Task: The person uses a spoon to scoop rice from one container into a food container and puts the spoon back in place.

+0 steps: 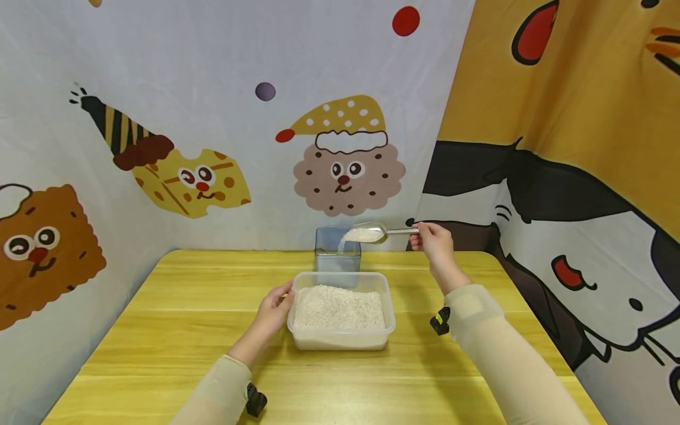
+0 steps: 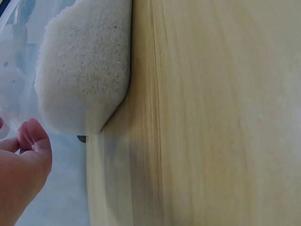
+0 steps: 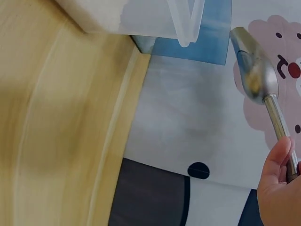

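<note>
My right hand (image 1: 434, 242) grips the handle of a metal scoop (image 3: 260, 75), held nearly level above the table's back edge. White rice grains (image 1: 342, 243) spill from its left end into a bluish see-through square container (image 1: 340, 263). In front of that stands a clear plastic box (image 1: 340, 340), largely filled with rice (image 1: 340, 310). At the box's left side, my left hand (image 1: 273, 307) holds the rim near the back corner with bent fingers; the left wrist view shows the fingers (image 2: 38, 136) against the box's wall.
All of this is on a yellow wood-grain table (image 1: 186, 330). Right behind its back edge hangs a white cloth (image 1: 223, 118) printed with cartoon biscuits. An orange cloth (image 1: 531, 106) with a black-and-white cartoon animal hangs along the right side.
</note>
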A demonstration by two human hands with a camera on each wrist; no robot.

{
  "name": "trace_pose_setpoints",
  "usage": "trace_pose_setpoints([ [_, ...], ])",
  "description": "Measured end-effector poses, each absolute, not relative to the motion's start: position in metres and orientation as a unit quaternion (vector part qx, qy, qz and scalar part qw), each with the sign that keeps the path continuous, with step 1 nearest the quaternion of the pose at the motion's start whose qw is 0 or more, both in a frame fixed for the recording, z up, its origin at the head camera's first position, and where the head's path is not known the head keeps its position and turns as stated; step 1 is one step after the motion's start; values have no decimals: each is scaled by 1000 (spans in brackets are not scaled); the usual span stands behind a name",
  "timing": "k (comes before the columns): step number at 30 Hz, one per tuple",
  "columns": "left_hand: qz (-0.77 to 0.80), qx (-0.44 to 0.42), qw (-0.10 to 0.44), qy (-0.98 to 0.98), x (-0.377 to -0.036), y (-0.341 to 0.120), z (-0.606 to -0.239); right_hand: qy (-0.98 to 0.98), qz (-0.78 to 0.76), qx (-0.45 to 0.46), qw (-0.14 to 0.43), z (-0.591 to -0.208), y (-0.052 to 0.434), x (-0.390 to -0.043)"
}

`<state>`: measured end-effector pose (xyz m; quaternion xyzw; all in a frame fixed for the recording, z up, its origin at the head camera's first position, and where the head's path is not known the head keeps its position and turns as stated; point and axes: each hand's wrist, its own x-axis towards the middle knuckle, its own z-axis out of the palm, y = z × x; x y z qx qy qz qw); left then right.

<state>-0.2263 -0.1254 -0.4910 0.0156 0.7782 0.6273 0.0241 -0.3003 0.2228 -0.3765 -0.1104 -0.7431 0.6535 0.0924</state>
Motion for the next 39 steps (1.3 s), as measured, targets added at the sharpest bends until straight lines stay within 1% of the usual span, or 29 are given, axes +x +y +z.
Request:
trace_pose_setpoints([
  [8,627,12,30,778,-228,-126,-494,-768,622,-92,121,-372,214,-299],
  [11,629,10,32,777,-228,-126,-494,-791,593,-65,136,-372,211,-298],
  [16,632,18,29,775,-227,-125,-492,-833,524,-4,180,-371,205,-293],
  [23,633,19,41,773,-212,-122,-460,-867,438,72,228,-372,199,-286],
  [28,635,18,39,771,-211,-122,-458,-861,431,97,252,-371,196,-282],
  [32,636,18,40,771,-211,-122,-458,-843,476,71,239,-374,197,-282],
  [39,635,17,40,771,-211,-122,-459,-756,638,-12,146,-378,203,-282],
])
